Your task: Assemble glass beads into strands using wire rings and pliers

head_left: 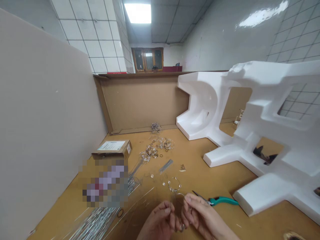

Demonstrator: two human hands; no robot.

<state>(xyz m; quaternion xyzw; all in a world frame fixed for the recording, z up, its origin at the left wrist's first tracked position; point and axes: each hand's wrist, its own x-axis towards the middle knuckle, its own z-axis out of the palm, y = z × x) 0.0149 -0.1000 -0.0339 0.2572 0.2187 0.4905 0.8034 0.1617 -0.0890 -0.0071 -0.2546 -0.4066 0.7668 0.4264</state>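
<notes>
Near the bottom edge, my left hand is closed in a pinch close beside my right hand. A thin curved wire arcs between the fingertips of both hands; its ends are hidden in the fingers. Something small and shiny, perhaps a clear bead, shows below the fingers, too small to make out. Just beyond the hands lies a ring of clear beads on the tabletop. Pliers with green handles rest right of my right hand, their dark jaws pointing left.
Left are a bundle of thin metal rods and a small cardboard box. Heaps of beaded wire pieces and a short stack of grey sticks lie farther back. White foam packing stands on the right; a cardboard wall closes the back.
</notes>
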